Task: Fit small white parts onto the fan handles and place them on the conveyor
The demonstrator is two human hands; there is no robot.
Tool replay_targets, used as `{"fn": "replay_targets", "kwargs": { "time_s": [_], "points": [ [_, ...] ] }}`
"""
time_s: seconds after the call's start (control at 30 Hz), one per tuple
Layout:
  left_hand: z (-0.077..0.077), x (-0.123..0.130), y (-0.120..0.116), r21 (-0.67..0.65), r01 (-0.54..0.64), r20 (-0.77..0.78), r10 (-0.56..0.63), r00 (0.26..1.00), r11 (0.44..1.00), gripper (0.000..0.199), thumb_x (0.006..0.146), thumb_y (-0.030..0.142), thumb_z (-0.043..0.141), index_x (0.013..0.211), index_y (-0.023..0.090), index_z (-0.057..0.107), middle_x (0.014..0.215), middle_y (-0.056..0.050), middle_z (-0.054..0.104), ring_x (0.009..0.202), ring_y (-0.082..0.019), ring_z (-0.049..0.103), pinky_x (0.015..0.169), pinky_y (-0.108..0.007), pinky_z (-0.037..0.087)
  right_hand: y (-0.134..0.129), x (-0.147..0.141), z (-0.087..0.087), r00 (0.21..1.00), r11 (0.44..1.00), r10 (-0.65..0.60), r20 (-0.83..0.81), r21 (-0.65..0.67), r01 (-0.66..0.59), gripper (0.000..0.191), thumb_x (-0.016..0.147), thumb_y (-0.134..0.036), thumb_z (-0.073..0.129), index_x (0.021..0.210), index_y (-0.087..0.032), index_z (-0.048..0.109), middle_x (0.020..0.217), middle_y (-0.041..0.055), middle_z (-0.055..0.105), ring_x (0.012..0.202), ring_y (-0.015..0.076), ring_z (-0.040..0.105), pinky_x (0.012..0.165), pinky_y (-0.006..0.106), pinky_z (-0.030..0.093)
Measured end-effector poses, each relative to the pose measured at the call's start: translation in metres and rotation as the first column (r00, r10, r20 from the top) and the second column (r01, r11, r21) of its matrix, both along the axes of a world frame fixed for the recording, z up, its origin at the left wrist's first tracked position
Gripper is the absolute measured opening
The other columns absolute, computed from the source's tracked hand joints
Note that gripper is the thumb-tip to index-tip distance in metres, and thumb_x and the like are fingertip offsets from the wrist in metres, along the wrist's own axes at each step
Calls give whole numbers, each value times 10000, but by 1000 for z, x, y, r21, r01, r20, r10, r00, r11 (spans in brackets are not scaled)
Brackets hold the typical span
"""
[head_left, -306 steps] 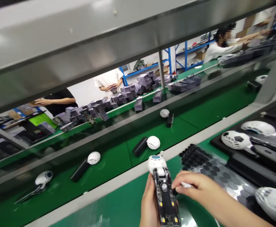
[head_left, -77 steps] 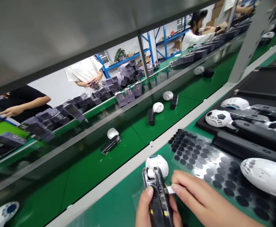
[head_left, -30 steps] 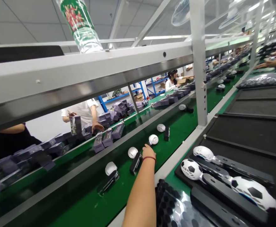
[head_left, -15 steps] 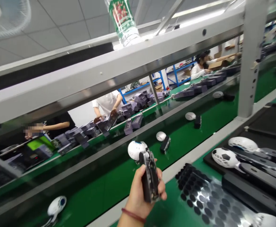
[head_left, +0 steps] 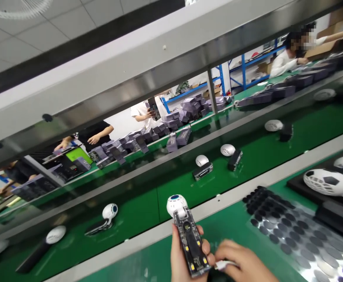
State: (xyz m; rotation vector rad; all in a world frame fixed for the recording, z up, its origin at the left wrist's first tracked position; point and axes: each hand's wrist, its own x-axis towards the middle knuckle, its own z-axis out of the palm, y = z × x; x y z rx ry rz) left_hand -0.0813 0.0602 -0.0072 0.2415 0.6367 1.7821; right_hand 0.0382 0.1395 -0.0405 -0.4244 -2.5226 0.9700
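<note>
My left hand [head_left: 177, 254] is wrapped round a handheld device [head_left: 190, 243] with a white rounded head and a dark handle. The handle's open face shows a circuit board with several small yellow parts, and the head points away from me. At the handle's lower right end, my right hand [head_left: 242, 258] pinches a white cable plug [head_left: 222, 264] by its body. The plug's tip is close to the handle's end; whether it is inserted I cannot tell. My right hand is slightly blurred.
Similar devices lie on a green conveyor belt [head_left: 136, 213] beyond a metal rail. To the right are a sheet of round black stickers [head_left: 289, 231] and a football-patterned device [head_left: 327, 182] on a black tray. Purple boxes [head_left: 193, 105] and co-workers line the far side. A grey beam [head_left: 112, 78] crosses overhead.
My left hand has drawn the device back from over the belt and turned its circuit board toward me. My right hand has come into view with the white plug. The view has shifted left.
</note>
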Motion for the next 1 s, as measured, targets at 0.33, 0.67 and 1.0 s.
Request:
{"fn": "replay_targets", "kwargs": {
  "time_s": [0.33, 0.67, 1.0],
  "points": [
    [-37, 36, 13, -381, 241, 58, -237, 970, 893, 838, 806, 625, 64, 577, 64, 642, 384, -91, 544, 328, -130, 507, 354, -197, 336, 18, 18, 45, 975, 746, -220, -23, -648, 153, 161, 689, -136, 461, 732, -225, 588, 709, -27, 591, 621, 127, 585, 557, 176, 459],
    [-56, 39, 12, -423, 274, 38, -285, 958, 864, 732, 656, 762, 320, 400, 145, 620, 398, -104, 547, 434, -199, 549, 451, -277, 412, 10, 19, 35, 990, 787, -141, -14, -609, 103, 307, 722, -32, 334, 758, -241, 557, 782, -38, 491, 414, 51, 500, 360, 138, 423],
    [-46, 42, 11, -428, 276, 65, -276, 959, 861, 653, 653, 742, 378, 676, 174, 699, 496, -88, 618, 665, -300, 625, 608, -381, 487, 9, 22, 40, 995, 910, -96, 35, -401, 102, 284, 810, -41, 327, 825, -248, 520, 819, -39, 482, 457, 40, 487, 437, 146, 422]
  ]
}}
